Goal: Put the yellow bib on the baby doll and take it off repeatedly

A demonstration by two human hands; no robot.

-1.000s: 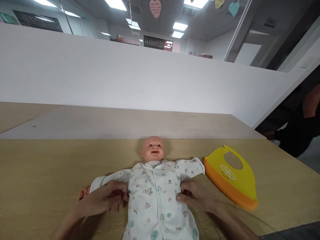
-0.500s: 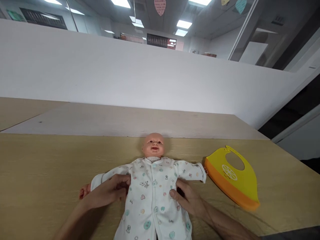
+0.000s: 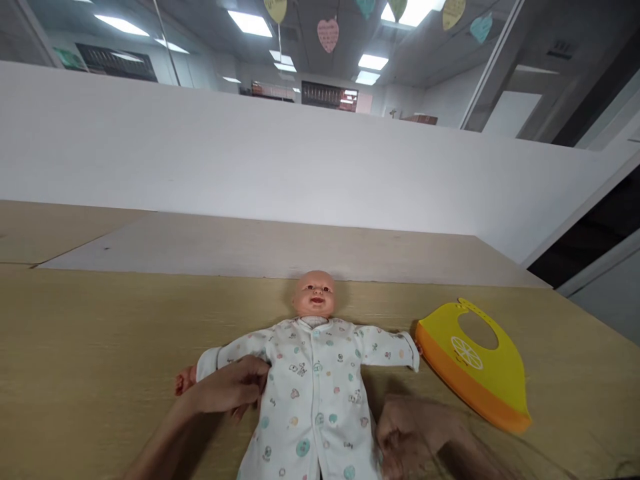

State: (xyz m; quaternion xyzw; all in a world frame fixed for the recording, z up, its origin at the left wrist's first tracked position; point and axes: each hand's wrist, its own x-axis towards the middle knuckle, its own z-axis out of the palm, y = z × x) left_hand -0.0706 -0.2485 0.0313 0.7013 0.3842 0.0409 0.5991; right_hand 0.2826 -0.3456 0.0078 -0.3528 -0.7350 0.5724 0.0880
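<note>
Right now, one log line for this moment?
left hand: on doll armpit | right hand: blurred beside doll | bib: on table

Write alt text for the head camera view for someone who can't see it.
A baby doll in a white printed romper lies face up on a wooden table. The left hand rests on the doll's side beneath its sleeve; the blurred right hand is beside its other flank. A yellow bib lies to the right.

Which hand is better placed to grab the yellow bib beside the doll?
Right. The right hand lies on the doll's bib side, nearest the yellow bib and apparently free. The left hand is on the doll's far sleeve.
</note>
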